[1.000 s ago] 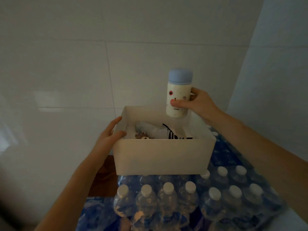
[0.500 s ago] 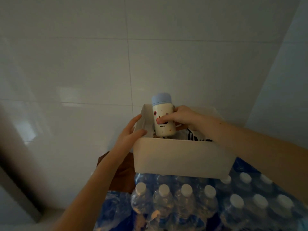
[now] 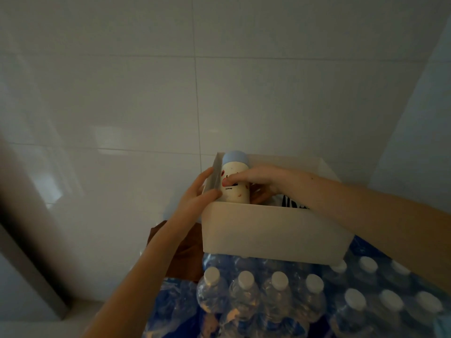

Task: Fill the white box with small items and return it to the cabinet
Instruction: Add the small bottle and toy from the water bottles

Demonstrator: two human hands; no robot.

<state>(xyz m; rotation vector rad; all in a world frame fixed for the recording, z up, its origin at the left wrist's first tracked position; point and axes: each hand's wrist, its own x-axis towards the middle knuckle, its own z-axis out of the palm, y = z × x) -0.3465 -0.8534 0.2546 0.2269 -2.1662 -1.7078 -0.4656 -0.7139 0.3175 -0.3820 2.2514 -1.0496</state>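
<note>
A white open box [image 3: 268, 230] rests on packs of water bottles. My right hand [image 3: 253, 178] grips a cream bottle with a pale blue cap [image 3: 234, 181], standing upright in the box's left near corner with its lower part below the rim. My left hand [image 3: 197, 195] holds the box's left wall, thumb inside the corner and fingers outside. A white item with black stripes [image 3: 290, 202] lies inside the box; other contents are hidden.
Shrink-wrapped water bottles with white caps [image 3: 278, 289] fill the space under and in front of the box. A brown object [image 3: 185, 252] sits left of the box. A white tiled wall [image 3: 146, 93] stands close behind, with a dark frame [image 3: 29, 228] at left.
My right hand has lowered the bottle from above the box down into its left near corner. The camera has shifted so the box sits further right.
</note>
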